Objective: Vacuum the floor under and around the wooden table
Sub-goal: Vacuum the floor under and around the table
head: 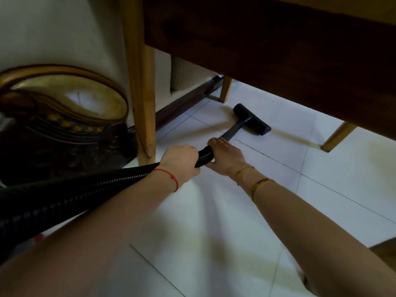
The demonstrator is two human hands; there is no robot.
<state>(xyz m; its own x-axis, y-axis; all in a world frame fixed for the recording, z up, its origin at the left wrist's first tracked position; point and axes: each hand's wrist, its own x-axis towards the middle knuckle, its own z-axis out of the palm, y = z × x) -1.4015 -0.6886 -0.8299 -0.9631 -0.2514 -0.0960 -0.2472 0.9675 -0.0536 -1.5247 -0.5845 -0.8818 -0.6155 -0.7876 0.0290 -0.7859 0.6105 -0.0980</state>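
Midway, by the look: nozzle [251, 122] flat on floor [214, 221] beneath desk [267, 46]. Both hands wrapped around the vacuum: left [180, 160] on hose [75, 194], right [225, 156] on wand [235, 129]. Floor around the legs likely left.

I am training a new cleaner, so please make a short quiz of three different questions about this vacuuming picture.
1. True or false: the vacuum head rests on the tiled floor under the wooden table.
2. Which hand grips nearer the head? A) left hand B) right hand
3. Fill in: the left hand grips the ribbed black ____.

Key: 1 true; 2 B; 3 hose.
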